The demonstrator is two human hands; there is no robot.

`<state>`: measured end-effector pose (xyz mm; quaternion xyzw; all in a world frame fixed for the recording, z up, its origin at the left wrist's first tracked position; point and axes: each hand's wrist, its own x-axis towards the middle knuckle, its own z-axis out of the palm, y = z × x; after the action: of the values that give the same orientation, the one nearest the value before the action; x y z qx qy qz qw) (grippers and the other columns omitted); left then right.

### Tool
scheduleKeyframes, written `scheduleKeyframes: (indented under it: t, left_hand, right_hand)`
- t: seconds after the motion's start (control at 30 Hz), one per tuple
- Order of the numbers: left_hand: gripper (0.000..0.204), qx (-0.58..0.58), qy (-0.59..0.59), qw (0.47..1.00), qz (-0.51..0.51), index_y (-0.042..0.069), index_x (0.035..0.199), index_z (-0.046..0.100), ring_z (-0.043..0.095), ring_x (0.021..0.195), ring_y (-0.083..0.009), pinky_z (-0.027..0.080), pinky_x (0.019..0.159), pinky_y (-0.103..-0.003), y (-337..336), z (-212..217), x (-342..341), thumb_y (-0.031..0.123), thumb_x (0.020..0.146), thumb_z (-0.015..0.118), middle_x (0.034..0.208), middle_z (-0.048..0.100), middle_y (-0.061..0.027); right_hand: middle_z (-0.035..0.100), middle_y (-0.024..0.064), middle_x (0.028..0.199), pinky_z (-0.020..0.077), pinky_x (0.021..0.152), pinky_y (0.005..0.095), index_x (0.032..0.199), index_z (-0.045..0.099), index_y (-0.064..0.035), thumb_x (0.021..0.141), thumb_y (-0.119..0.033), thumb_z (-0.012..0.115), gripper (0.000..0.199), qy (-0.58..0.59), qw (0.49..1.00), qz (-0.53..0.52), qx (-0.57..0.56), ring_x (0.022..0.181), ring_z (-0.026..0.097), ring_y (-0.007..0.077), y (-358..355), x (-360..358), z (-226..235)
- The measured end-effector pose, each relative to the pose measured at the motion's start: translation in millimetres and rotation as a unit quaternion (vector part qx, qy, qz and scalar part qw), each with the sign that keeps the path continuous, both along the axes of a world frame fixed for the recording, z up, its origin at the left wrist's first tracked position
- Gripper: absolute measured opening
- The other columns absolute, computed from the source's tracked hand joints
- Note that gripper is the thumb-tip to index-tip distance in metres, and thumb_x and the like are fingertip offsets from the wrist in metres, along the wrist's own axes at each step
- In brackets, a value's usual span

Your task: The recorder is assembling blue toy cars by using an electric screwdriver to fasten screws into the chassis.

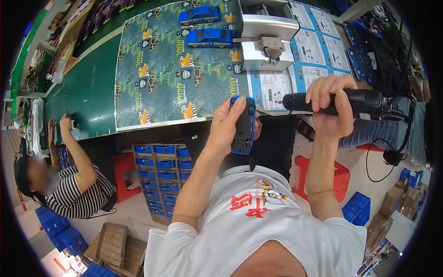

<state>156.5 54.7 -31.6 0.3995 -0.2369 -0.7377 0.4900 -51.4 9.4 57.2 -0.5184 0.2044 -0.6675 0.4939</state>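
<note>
My left hand (225, 122) grips a blue toy car (243, 131), its black underside turned up, just off the table's front edge. My right hand (331, 104) is wrapped round a black electric screwdriver (364, 102), held level with its tip pointing left toward the toy car; a gap separates the two. The cord leaves the tool at its right end. Two finished-looking blue toy cars, the upper one (200, 15) and the lower one (210, 38), stand on the printed sheet beyond my left hand. Beside them is a metal fixture (266, 56) with a small clamp-like part.
Printed sheets (161, 92) cover the green table (83, 104). More blue car parts (360, 64) lie at the right. A partitioned tray (161, 177) of blue cars stands below the table edge. A co-worker (69, 184) sits at the left. Red stools (302, 173) and blue bins (356, 207) are on the floor.
</note>
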Motion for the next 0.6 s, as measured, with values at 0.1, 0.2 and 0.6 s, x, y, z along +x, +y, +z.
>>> scheduleKeyframes:
  t: [0.1,0.2,0.6]
  left_hand:
    - [0.034,-0.007,-0.001,1.000,0.013,0.007,0.102,0.060,0.067,0.066,-0.0117,0.056,0.058,-0.027,1.6,-4.2,-4.2,0.041,0.102,0.057,0.082,0.069,-0.0061]
    - [0.033,-0.007,-0.055,0.998,-0.004,0.005,0.106,0.060,0.068,0.070,-0.0149,0.058,0.065,-0.029,3.6,-6.1,-9.0,0.037,0.101,0.058,0.086,0.069,-0.0081]
    - [0.025,-0.074,-0.163,0.984,-0.013,0.001,0.110,0.066,0.068,0.074,-0.0128,0.055,0.066,-0.026,10.7,-10.2,-25.0,0.021,0.095,0.069,0.093,0.072,-0.0090]
  right_hand:
    - [0.053,0.0067,0.066,0.0491,0.062,0.0340,0.088,0.053,-0.0025,0.089,-0.005,0.063,0.010,0.001,0.998,-0.064,0.003,0.056,0.053,0.0160,-12.7,3.5,-11.7]
    - [0.058,0.0074,0.066,0.0507,0.065,0.0336,0.090,0.058,-0.0012,0.086,-0.003,0.071,0.013,0.008,0.989,-0.146,0.014,0.058,0.057,0.0155,-33.5,-1.3,-28.5]
    - [0.059,0.0129,0.125,0.0434,0.101,0.0322,0.131,0.049,0.0026,0.084,-0.013,0.080,0.058,0.089,0.973,-0.187,0.102,0.117,0.056,0.0186,-18.0,-23.6,-69.6]
